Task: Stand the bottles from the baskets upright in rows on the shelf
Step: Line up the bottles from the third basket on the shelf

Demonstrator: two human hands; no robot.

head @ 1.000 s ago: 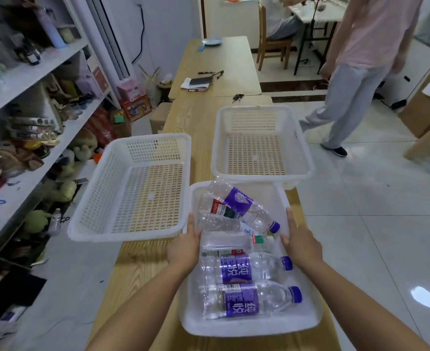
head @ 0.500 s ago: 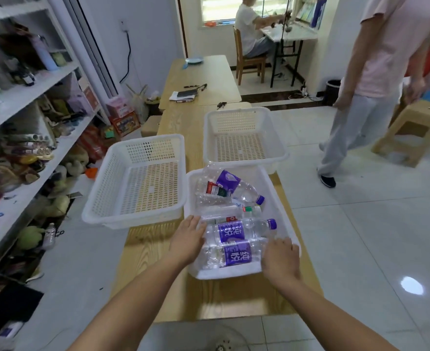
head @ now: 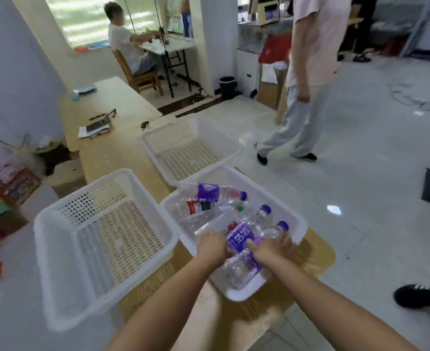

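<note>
While outstretched over the basket (head: 236, 293), left hand (head: 212, 247) and right hand (head: 272, 248) curled round bottles (head: 240, 236).

Bare forearms (head: 173, 295), left hand (head: 212, 245), right hand (head: 272, 249); perhaps a dark shoe (head: 411, 296)

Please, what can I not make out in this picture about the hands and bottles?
- Head view: whether the left hand and right hand grip any bottles; the hands' backs hide the fingers.
- Head view: the shelf, outside the frame.
- Head view: how many bottles lie in the basket; clear ones overlap, blurred.
</note>
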